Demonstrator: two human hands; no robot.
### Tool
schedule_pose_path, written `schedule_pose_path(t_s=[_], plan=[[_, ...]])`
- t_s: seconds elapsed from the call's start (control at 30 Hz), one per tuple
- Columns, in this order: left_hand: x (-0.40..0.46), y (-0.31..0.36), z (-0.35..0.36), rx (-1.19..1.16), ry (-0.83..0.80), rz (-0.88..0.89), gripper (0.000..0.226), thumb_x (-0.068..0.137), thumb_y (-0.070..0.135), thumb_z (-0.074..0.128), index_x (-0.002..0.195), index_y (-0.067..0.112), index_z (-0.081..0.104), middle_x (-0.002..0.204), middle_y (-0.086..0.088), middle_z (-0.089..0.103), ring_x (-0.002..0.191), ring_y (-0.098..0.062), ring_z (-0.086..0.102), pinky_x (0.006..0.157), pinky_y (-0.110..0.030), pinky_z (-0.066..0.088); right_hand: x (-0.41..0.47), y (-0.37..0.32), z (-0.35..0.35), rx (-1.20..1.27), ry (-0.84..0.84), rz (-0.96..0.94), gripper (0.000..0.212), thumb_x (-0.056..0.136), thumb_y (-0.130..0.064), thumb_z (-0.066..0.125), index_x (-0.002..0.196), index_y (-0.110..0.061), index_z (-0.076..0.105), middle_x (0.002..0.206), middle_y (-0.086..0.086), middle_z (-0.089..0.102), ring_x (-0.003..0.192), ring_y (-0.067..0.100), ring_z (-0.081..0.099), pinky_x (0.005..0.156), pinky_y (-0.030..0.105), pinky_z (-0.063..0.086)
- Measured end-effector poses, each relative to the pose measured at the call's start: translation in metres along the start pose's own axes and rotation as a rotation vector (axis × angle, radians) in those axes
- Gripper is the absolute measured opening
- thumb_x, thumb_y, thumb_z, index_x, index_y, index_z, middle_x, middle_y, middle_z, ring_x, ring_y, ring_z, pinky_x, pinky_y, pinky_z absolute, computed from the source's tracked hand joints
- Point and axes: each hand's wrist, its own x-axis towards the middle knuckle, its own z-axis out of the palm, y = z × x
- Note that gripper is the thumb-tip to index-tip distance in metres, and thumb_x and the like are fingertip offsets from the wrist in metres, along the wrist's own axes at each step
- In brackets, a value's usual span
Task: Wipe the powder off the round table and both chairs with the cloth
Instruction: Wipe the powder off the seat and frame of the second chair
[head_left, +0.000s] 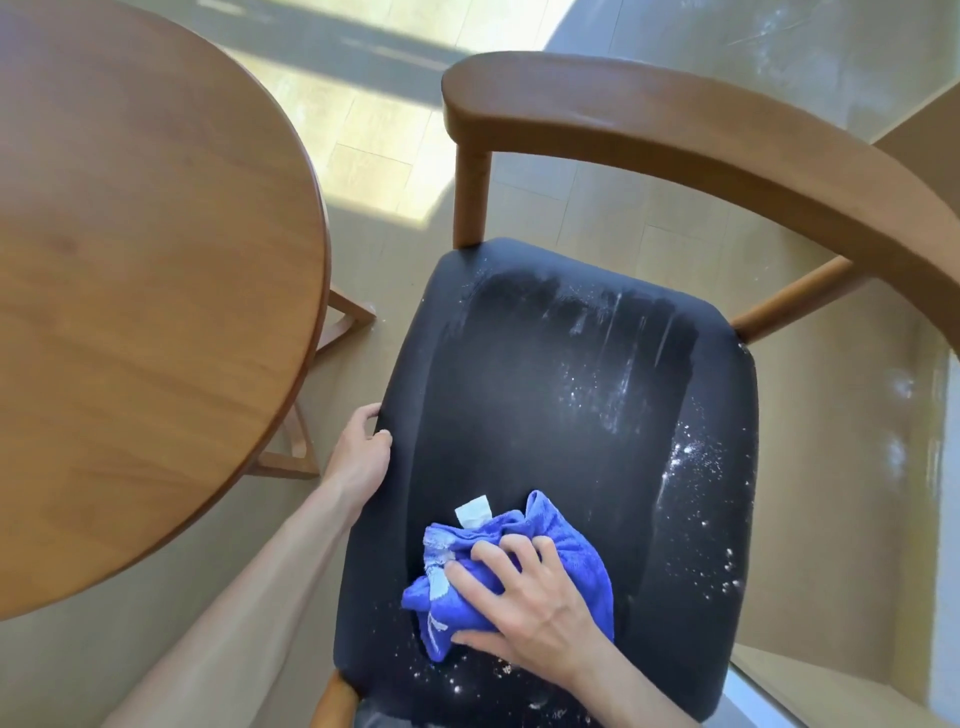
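The round table (145, 270) stands left, its top looking bare of powder. The chair (561, 415) sits right of it, with powder (691, 457) lying right and far of the cloth (519, 566). The right hand (540, 603), nearer it, presses the bunched cloth with fingers spread and curled in. The left hand (363, 447) grips the seat's left edge.

I see a black padded chair seat (545, 415) in a wooden frame; white powder (691, 457) is scattered along its right side, with streaks near the back edge and specks at the front. A bunched blue cloth (524, 530) lies on the seat's front part. Round wooden table (145, 291) at left, top bare. Both stand on a pale floor (597, 208).
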Motion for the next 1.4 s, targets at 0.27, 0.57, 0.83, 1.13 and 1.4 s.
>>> schedule_pose_path(t_s=[0.27,0.57,0.83,1.13,1.4], plan=[[-0.001,0.002,0.003,0.001,-0.006,-0.010,0.035,0.096,0.016,0.036,0.122,0.037,0.044,0.104,0.000,0.060,0.080,-0.011,0.054,0.057,-0.025,0.037,0.012,0.002,-0.001,0.019,0.077,0.200,0.045,0.087,-0.060,0.057,0.109,-0.023,0.072,0.103,0.006,0.067,0.082,0.030,0.060,0.067,0.039,0.046],[-0.001,0.004,0.002,-0.001,-0.020,-0.036,0.035,0.096,0.016,0.036,0.121,0.040,0.043,0.108,0.002,0.058,0.087,-0.013,0.056,0.060,-0.026,0.039,-0.005,0.008,0.004,-0.073,0.022,0.059,0.044,0.082,-0.059,0.061,0.116,-0.030,0.067,0.111,0.003,0.060,0.097,0.029,0.052,0.077,0.042,0.041],[-0.003,0.007,0.000,-0.015,-0.039,-0.048,0.035,0.094,0.016,0.035,0.110,0.046,0.043,0.106,0.003,0.059,0.086,-0.010,0.056,0.059,-0.027,0.040,0.029,0.032,0.001,-0.087,0.179,0.287,0.037,0.083,-0.047,0.063,0.109,-0.023,0.072,0.098,0.007,0.059,0.079,0.030,0.053,0.062,0.039,0.041],[0.000,0.005,-0.003,-0.019,-0.060,-0.064,0.034,0.096,0.018,0.036,0.110,0.047,0.043,0.096,0.007,0.059,0.088,-0.014,0.057,0.063,-0.029,0.043,0.111,0.177,-0.039,-0.141,0.203,0.867,0.061,0.082,-0.053,0.068,0.129,-0.017,0.059,0.115,0.020,0.054,0.099,0.041,0.050,0.075,0.048,0.038],[0.003,0.000,-0.004,-0.032,-0.054,-0.049,0.034,0.093,0.019,0.040,0.106,0.051,0.045,0.090,0.003,0.067,0.086,-0.019,0.063,0.079,-0.036,0.052,0.139,0.188,-0.036,-0.186,0.226,1.103,0.067,0.085,-0.067,0.051,0.136,-0.023,0.048,0.127,0.011,0.046,0.108,0.037,0.043,0.083,0.046,0.036]])
